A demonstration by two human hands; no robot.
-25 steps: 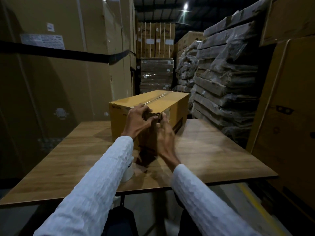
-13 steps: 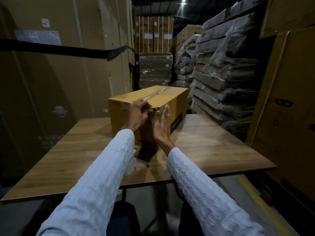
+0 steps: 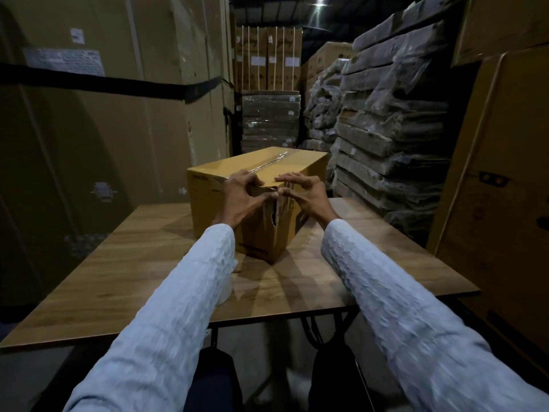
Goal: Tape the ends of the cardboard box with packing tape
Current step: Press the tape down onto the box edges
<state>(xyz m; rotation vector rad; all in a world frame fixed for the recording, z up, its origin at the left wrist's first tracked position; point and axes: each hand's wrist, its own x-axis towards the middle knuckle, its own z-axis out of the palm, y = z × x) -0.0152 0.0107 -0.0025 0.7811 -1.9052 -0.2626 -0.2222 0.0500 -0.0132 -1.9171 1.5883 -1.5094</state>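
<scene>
A yellow-brown cardboard box stands on the wooden table, one end facing me. Clear packing tape runs along its top seam. The near end shows a jagged dark gap down its middle seam. My left hand lies on the near top edge, with bent fingers on the lid and the thumb pressing the end face. On the other side of the seam, my right hand touches the same edge with arched, spread fingertips. A white tape roll sits on the table, mostly hidden by my left sleeve.
Tall cartons wall off the left. Wrapped flat stacks and more cartons crowd the right, close to the table's far right corner. A pallet of boxes stands behind.
My hands have spread apart along the box's near top edge. The right hand moved from the end face to the right of the seam, uncovering the jagged gap.
</scene>
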